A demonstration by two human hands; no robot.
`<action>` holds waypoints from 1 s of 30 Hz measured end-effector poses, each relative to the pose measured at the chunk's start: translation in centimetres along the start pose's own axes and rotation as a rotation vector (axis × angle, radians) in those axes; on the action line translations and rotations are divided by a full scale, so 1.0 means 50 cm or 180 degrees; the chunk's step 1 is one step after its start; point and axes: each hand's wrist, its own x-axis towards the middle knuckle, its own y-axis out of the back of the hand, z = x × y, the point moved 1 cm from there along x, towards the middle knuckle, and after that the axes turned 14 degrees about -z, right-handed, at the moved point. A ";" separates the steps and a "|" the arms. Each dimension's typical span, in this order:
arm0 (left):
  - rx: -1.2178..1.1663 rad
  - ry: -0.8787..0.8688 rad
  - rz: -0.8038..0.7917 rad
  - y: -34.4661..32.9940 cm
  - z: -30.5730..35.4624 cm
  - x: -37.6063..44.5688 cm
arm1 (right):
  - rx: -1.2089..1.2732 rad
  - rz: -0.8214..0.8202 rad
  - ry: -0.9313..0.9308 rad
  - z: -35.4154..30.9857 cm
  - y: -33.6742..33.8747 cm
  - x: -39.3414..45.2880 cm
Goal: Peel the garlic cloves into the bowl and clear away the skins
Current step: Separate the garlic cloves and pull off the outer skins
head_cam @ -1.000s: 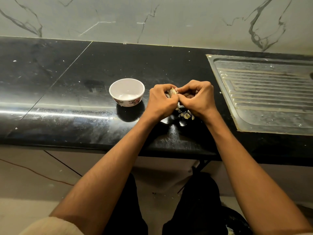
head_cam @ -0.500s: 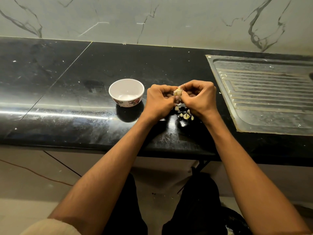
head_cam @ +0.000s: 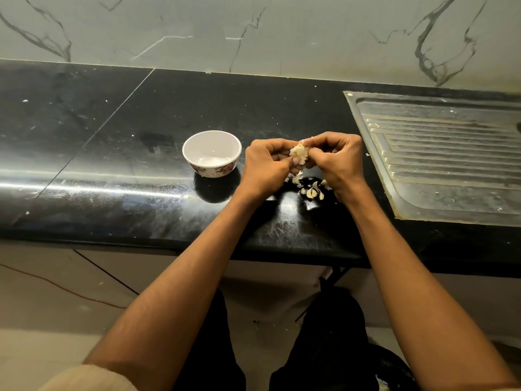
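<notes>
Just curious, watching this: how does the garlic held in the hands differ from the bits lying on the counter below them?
The garlic is one pale lump held up off the counter, pinched between the left hand and right hand; the skins are many small loose scraps. The garlic is gripped; the skins lie untouched on the black counter, beside the bowl. Both are pale cream.
</notes>
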 end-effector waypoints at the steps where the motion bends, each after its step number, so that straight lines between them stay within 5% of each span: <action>1: -0.0047 -0.0002 -0.0017 0.000 -0.001 0.001 | 0.0069 0.0003 -0.0008 -0.002 0.001 0.000; 16: -0.0207 0.0083 0.0098 0.009 0.000 0.007 | 0.0408 -0.0016 -0.0138 -0.017 0.024 -0.013; 30: -0.0068 0.0024 0.0028 0.013 0.001 0.007 | -0.1092 -0.0712 0.0164 -0.010 0.015 -0.018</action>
